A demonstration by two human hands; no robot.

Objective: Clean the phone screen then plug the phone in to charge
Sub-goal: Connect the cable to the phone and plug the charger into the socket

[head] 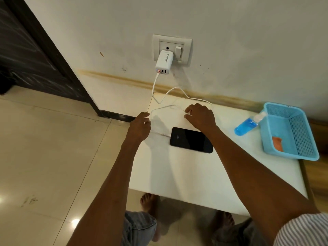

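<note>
- The phone point(191, 139) lies flat, screen up, on the white desk point(186, 171), between the two forearms and just nearer the person than both hands.
- The white cable point(156, 86) runs from the charger point(163, 62) in the wall socket point(171, 48) to the phone's left end.
- The left hand point(139, 127) pinches the cable beside the desk's left edge.
- The right hand point(200, 116), fingers curled, touches a cable loop beyond the phone.

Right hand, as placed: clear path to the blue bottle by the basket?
Probably yes. The right hand hovers over the cable, and only bare table lies between it and the blue bottle leaning against the basket.
</note>
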